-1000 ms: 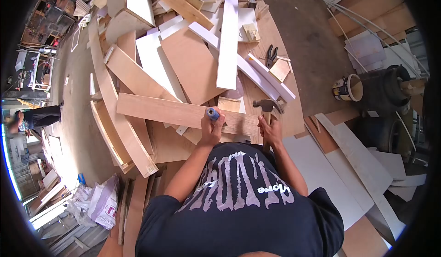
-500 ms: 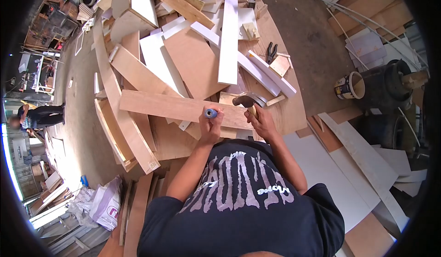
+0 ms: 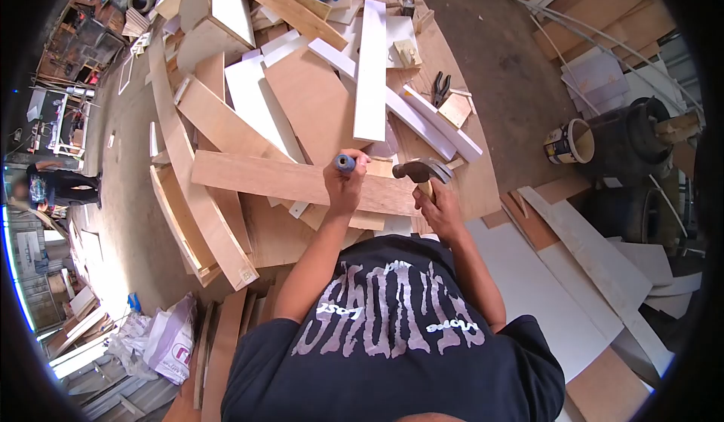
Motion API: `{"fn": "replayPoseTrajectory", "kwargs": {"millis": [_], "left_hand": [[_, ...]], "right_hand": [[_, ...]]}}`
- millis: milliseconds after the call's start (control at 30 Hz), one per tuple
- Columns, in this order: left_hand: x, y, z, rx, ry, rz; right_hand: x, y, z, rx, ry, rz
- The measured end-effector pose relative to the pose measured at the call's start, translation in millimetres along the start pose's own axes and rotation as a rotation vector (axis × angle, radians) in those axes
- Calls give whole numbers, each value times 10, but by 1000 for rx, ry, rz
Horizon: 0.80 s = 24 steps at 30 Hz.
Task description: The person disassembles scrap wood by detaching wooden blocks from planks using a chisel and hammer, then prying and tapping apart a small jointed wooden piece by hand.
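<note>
Hammer [image 3: 423, 171] juts from the right grip [image 3: 440, 209], head outermost.

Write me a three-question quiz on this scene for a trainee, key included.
1. Multiple choice: where is the hammer? a) in the left hand; b) in the right hand; c) in neither hand.
2. True or false: the pliers are held in a hand.
3. Fill in the blank: the handle in the left hand is ____ in colour.

Key: 1. b. 2. False; they lie on the table. 3. Blue.
</note>
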State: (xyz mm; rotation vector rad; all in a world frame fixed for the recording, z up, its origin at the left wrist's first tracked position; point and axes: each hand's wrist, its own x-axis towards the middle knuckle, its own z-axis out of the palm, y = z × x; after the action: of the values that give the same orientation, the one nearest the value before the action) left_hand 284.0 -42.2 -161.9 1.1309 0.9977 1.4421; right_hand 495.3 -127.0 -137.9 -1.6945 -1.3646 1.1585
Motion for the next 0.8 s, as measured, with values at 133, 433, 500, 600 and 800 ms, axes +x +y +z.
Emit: {"fn": "replayPoseTrajectory", "kwargs": {"millis": [133, 433, 500, 600, 800], "left_hand": [[204, -219, 52, 108, -132, -57], [362, -420, 249, 371, -321, 10], [380, -469, 224, 297, -302, -14], [407, -561, 159, 202, -303, -65], [627, -398, 283, 292, -471, -106]], "right_hand": [[66, -2, -41, 124, 8, 100], [336, -171, -126, 56, 0, 86], [396, -171, -124, 48, -5, 74], [452, -184, -93, 128, 34, 41], [569, -375, -260, 219, 27, -20]]}}
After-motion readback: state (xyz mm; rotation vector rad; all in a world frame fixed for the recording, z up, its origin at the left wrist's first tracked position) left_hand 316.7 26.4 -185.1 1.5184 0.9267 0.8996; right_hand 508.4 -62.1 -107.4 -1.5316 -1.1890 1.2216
